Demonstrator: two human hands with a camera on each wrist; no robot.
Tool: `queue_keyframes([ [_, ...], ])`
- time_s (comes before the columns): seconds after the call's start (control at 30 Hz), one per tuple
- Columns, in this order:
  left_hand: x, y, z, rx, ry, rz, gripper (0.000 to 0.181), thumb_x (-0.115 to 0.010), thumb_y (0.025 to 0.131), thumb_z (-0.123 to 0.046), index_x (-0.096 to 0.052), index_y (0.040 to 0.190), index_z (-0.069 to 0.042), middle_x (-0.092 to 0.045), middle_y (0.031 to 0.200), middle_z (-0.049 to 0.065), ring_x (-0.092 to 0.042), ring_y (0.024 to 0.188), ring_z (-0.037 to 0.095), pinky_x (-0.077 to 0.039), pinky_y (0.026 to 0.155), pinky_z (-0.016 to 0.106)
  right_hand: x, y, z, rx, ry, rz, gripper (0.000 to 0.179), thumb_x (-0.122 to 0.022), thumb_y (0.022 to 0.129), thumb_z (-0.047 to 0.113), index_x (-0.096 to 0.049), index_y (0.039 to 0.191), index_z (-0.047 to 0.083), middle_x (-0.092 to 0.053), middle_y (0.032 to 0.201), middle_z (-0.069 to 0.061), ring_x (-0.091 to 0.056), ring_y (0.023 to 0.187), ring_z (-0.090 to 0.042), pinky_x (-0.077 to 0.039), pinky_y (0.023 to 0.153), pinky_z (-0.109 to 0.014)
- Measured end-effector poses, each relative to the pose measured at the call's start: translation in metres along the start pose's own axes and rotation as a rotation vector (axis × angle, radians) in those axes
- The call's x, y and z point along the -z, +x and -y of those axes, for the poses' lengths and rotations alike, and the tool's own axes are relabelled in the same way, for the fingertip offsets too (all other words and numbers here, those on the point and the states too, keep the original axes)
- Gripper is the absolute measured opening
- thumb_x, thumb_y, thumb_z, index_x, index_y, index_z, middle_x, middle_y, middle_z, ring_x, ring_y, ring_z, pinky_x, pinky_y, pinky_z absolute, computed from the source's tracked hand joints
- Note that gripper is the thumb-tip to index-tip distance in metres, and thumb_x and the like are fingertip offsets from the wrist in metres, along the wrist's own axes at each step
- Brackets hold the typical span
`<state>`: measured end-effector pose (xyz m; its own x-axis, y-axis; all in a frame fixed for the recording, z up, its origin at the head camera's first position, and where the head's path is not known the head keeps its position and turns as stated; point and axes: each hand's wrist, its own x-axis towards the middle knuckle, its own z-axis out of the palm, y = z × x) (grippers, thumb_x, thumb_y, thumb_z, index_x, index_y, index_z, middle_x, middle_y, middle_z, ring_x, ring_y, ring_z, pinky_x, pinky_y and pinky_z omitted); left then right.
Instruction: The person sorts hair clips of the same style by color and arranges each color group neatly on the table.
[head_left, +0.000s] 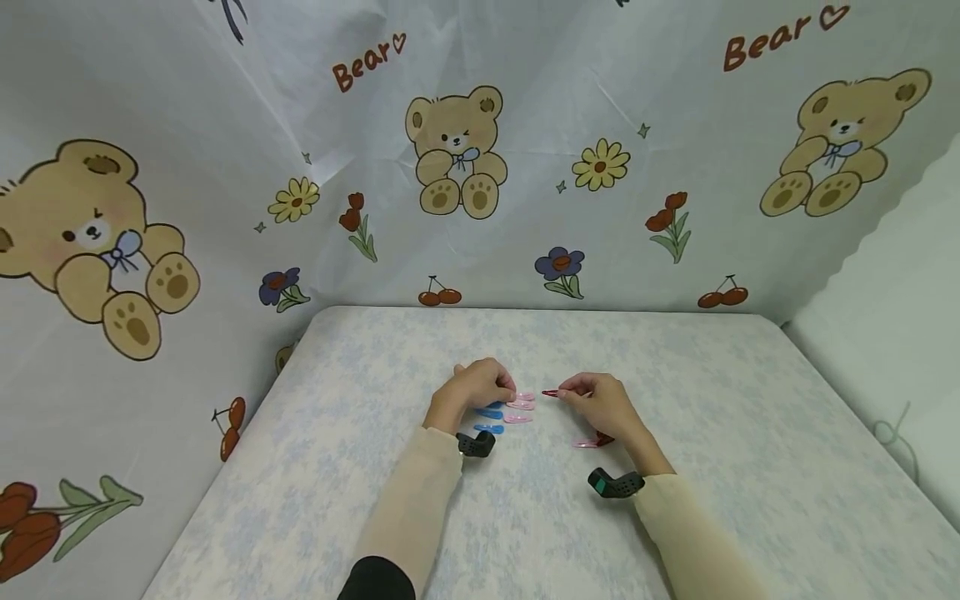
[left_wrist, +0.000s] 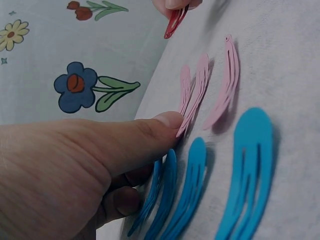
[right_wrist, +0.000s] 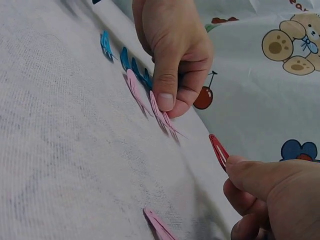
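Observation:
My right hand [head_left: 600, 403] pinches a red snap hair clip [right_wrist: 218, 151] by one end between thumb and fingers, raised over the table. Farther left, my left hand [head_left: 478, 385] has its thumb and forefinger on the end of a pink hair clip [left_wrist: 199, 90]. Two more pink clips lie beside that one; the nearer pink clip [left_wrist: 230, 77] sits slightly apart. Several blue hair clips [left_wrist: 253, 155] form a row left of the pink ones, partly under the left hand. Beneath the right wrist rest another pink clip [head_left: 585, 444] and a dark red clip [head_left: 604, 439].
The table [head_left: 360, 467] has a pale blue mottled cover. Behind it and along the left hangs a white curtain [head_left: 525, 50] printed with bears and flowers. A thin cord [head_left: 903, 442] shows at the right edge. Each wrist wears a black band.

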<state>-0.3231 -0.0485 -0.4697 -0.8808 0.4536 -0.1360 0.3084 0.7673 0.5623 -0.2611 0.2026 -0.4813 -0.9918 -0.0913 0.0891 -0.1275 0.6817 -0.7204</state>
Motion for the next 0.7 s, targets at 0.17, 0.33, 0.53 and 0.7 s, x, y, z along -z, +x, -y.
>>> queue_keyframes([
  [0.17, -0.001, -0.001, 0.000, -0.004, -0.003, -0.004, 0.012, -0.071, 0.094, -0.033, -0.075, 0.084, -0.031, -0.070, 0.079, -0.016, -0.061, 0.080, 0.009, -0.010, 0.119, 0.067, -0.007, 0.001, 0.000, 0.010, -0.026, -0.004, 0.015, -0.072, 0.093, 0.032, -0.077, 0.099, 0.019, -0.071, 0.086, 0.000, -0.056, 0.074, -0.014, -0.044, 0.063, -0.027],
  [0.33, -0.001, -0.001, 0.001, 0.000, -0.004, -0.014, 0.012, -0.071, 0.094, -0.033, -0.075, 0.084, -0.030, -0.069, 0.079, -0.016, -0.061, 0.079, 0.010, -0.013, 0.119, 0.065, -0.011, 0.003, 0.001, 0.013, -0.052, -0.004, 0.013, -0.072, 0.093, 0.031, -0.077, 0.098, 0.020, -0.073, 0.089, 0.001, -0.058, 0.077, -0.012, -0.045, 0.068, -0.028],
  [0.53, -0.001, 0.000, 0.001, -0.001, 0.009, -0.014, 0.012, -0.071, 0.094, -0.034, -0.075, 0.083, -0.032, -0.069, 0.078, -0.017, -0.061, 0.077, 0.010, -0.018, 0.117, 0.062, -0.012, 0.004, 0.005, 0.032, -0.088, 0.000, 0.011, -0.073, 0.093, 0.029, -0.077, 0.095, 0.019, -0.073, 0.088, 0.001, -0.059, 0.077, -0.013, -0.046, 0.070, -0.030],
  [0.7, -0.001, 0.000, 0.001, -0.008, 0.008, -0.016, 0.012, -0.071, 0.094, -0.034, -0.075, 0.083, -0.031, -0.070, 0.079, -0.017, -0.061, 0.076, 0.010, -0.019, 0.116, 0.062, -0.013, 0.004, 0.006, 0.021, -0.131, -0.017, 0.011, -0.073, 0.092, 0.031, -0.077, 0.094, 0.022, -0.073, 0.088, 0.002, -0.060, 0.077, -0.013, -0.046, 0.068, -0.030],
])
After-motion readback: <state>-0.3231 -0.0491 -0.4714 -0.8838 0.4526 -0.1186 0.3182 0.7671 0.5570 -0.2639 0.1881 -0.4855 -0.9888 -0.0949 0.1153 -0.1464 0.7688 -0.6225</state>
